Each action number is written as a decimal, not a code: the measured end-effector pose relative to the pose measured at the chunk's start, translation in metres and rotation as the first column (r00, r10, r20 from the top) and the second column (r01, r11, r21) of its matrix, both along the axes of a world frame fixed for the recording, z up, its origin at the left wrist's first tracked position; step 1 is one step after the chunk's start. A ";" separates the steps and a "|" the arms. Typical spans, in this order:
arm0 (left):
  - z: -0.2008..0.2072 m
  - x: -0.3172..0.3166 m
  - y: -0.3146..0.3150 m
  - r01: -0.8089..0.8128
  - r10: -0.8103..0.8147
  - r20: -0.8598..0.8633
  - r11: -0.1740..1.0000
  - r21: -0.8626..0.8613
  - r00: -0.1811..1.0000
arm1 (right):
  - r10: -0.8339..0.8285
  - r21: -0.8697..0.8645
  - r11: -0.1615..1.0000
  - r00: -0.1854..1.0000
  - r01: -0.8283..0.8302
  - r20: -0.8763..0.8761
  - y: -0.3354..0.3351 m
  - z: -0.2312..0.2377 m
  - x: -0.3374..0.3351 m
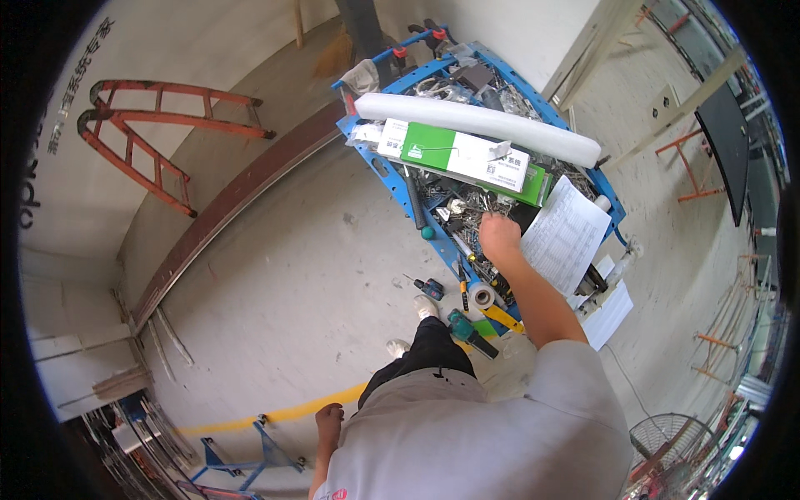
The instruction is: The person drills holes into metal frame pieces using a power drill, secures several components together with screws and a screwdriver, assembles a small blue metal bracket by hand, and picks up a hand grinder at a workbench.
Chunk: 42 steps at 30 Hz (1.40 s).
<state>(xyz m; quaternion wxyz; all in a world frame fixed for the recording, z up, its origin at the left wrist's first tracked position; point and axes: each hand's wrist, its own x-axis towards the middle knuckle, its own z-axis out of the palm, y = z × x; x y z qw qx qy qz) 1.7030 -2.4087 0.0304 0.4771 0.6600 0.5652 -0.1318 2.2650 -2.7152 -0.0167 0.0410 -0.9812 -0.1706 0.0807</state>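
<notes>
My right hand reaches into a blue cart, its fingers closed and pointing down among loose screws and small metal parts. What lies between the fingertips, if anything, is too small to make out. Just beyond it are a long white and green box and a thick white foam roll, both lying across the cart. Printed paper sheets rest to the right of that hand. Down by my side hangs my left hand, fingers curled in, with nothing seen in it.
A hammer leans at the cart's left edge. On the floor by my feet are a drill and a green power tool. An orange ladder stands far left, a fan at lower right, a blue stand at lower left.
</notes>
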 end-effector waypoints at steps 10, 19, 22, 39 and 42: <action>0.024 0.023 -0.034 -0.132 0.103 0.288 0.988 0.083 0.952 | -0.133 0.697 0.684 0.902 -0.217 0.412 0.037 0.124 -0.075; 0.101 -0.058 -0.112 -0.253 -0.123 0.535 0.779 0.574 0.836 | 0.729 0.674 0.401 0.662 -0.621 0.176 0.120 0.152 -0.263; 0.130 -0.122 -0.166 -0.368 -0.198 0.544 0.548 0.751 0.815 | 0.927 0.821 0.370 0.238 -0.435 -0.291 0.120 0.209 -0.398; 0.113 -0.585 -0.452 -0.783 0.696 0.372 0.478 0.397 0.614 | 0.335 0.586 0.732 -0.565 -0.348 -0.754 0.112 0.195 -0.967; 0.101 -0.656 -0.465 -0.891 0.758 0.477 0.317 0.326 0.444 | 0.255 0.504 0.781 -0.549 -0.368 -0.796 0.132 0.176 -1.073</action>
